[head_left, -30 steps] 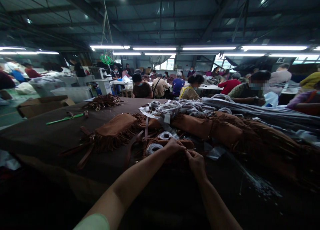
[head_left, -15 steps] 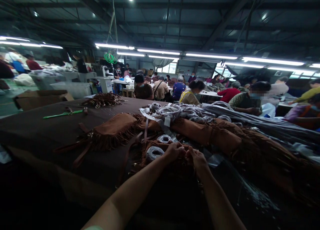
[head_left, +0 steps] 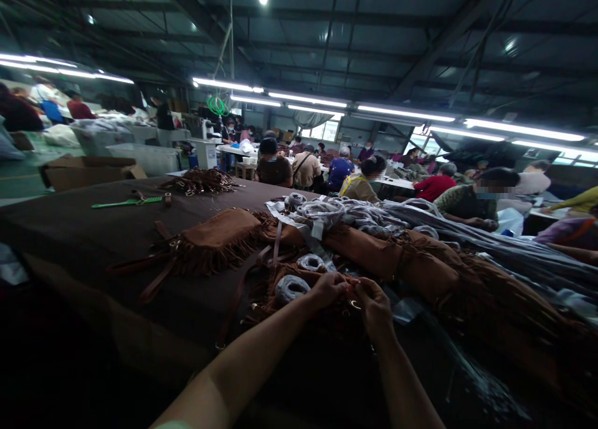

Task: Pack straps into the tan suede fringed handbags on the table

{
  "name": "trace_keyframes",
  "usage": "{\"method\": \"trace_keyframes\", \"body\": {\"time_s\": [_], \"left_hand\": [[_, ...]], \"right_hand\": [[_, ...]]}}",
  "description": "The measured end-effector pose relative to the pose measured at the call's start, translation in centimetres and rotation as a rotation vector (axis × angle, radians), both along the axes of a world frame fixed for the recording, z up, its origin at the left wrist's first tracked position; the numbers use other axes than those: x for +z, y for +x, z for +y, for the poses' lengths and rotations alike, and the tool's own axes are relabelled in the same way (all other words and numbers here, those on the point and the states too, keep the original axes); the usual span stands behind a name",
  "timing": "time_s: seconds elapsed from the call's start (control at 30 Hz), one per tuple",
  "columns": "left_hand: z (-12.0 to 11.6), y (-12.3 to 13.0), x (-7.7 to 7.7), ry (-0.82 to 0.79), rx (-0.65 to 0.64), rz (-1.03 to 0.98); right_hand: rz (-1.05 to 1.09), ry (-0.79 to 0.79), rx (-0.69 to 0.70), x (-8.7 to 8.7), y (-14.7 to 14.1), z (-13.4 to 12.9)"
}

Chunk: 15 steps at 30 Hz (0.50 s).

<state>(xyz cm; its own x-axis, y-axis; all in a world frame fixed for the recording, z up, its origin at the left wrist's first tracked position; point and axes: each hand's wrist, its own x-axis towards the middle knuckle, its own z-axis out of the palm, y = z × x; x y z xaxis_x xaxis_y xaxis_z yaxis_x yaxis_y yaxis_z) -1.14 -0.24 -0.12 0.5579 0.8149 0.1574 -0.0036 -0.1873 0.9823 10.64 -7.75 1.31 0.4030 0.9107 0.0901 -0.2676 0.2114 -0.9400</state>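
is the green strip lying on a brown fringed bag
No, the green strip lies on the dark tabletop, apart from the fringed bag.

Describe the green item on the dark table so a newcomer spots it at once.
Find the dark-covered table and look toward its far left part, near the open cardboard box. Left of the heap of brown straps lies a long, thin green item. Its bright green sets it apart from the brown pieces around it.

Dark brown cloth-covered table point(head_left: 116, 236): supports fringed brown suede bags point(head_left: 222, 230), grey wrapped cord bundles point(head_left: 346, 211), green plastic strip point(head_left: 126, 203).
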Motion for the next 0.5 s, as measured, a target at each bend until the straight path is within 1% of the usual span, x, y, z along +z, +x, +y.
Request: {"method": "trace_keyframes", "body": {"time_s": [0.17, 0.3, 0.4, 0.5], "left_hand": [[0.0, 0.0, -0.1, 0.028, 0.002, 0.013], [0.0, 0.0, -0.1, 0.019, -0.014, 0.033], [-0.2, -0.1, 0.2, -0.002, -0.026, 0.019], [-0.6, -0.3, 0.7, 0.019, -0.019, 0.016]], "right_hand": [[-0.059, -0.048, -0.059, -0.2, 0.2, -0.2], [-0.045, -0.056, -0.087, -0.3, 0.7, -0.2], [-0.024, -0.064, -0.103, -0.5, 1.0, -0.1], [-0.041, -0.07, -0.112, -0.4, 1.1, -0.2]]}}
